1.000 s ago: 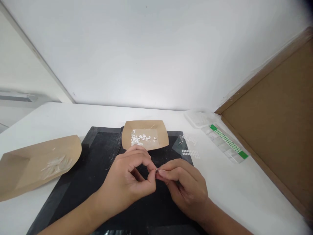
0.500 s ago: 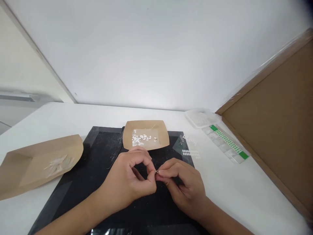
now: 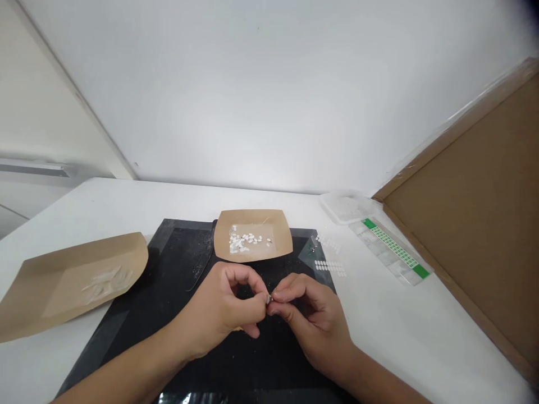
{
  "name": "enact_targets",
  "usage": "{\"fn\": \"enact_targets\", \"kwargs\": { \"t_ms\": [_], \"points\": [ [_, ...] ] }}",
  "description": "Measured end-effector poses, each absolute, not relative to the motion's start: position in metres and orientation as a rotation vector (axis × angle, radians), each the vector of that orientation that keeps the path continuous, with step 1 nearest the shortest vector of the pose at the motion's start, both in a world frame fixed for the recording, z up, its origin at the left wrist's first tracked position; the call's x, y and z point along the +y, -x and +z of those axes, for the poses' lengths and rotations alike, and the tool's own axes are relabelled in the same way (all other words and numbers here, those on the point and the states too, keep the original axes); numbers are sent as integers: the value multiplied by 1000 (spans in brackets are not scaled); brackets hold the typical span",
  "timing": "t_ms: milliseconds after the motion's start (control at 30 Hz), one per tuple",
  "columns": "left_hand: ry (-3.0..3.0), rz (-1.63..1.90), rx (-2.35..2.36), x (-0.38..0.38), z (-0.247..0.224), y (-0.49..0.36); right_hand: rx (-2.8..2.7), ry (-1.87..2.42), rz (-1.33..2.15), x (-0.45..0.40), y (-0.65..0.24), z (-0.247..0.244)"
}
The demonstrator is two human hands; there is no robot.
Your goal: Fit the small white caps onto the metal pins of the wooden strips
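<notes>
Over the black mat point(image 3: 168, 336), my left hand point(image 3: 227, 303) pinches a tiny pale, shiny piece point(image 3: 269, 299) between thumb and forefinger. From the other side, the thumb and forefinger of my right hand point(image 3: 318, 317) close on the same piece. My fingertips nearly meet and hide most of it, so its kind cannot be made out. Just beyond my hands stands a small brown paper tray point(image 3: 283, 230). Inside it, many small white ovals point(image 3: 248, 238) lie on a clear sheet.
A larger brown paper tray point(image 3: 46, 292) on the left holds clear, thin pieces point(image 3: 109, 280). Right of the mat's top lies a clear sheet of white oval stickers point(image 3: 329, 265). Farther right are a green-striped clear bag point(image 3: 396, 249), a clear plastic container point(image 3: 345, 206) and a cardboard box point(image 3: 471, 196).
My left hand's thumb has straightened over the piece, and its lower fingers now show beneath. Both hands stay in nearly the same spot. The whole view has shifted slightly.
</notes>
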State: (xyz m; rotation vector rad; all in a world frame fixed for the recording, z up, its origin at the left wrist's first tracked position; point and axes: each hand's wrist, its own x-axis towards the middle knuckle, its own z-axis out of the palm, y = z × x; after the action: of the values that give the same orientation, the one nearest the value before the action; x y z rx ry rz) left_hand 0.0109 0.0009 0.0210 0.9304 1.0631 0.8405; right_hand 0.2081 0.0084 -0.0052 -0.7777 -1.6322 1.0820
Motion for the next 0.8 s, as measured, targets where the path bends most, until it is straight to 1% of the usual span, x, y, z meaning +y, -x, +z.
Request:
{"fn": "enact_targets", "kwargs": {
  "t_ms": [300,800],
  "points": [
    [-806,837,960,4,22,-13,-1535,830,1242,8,-208,-3],
    [-1134,851,1053,5,23,-10,-1306,926,1593,13,-209,3]
  ]
}}
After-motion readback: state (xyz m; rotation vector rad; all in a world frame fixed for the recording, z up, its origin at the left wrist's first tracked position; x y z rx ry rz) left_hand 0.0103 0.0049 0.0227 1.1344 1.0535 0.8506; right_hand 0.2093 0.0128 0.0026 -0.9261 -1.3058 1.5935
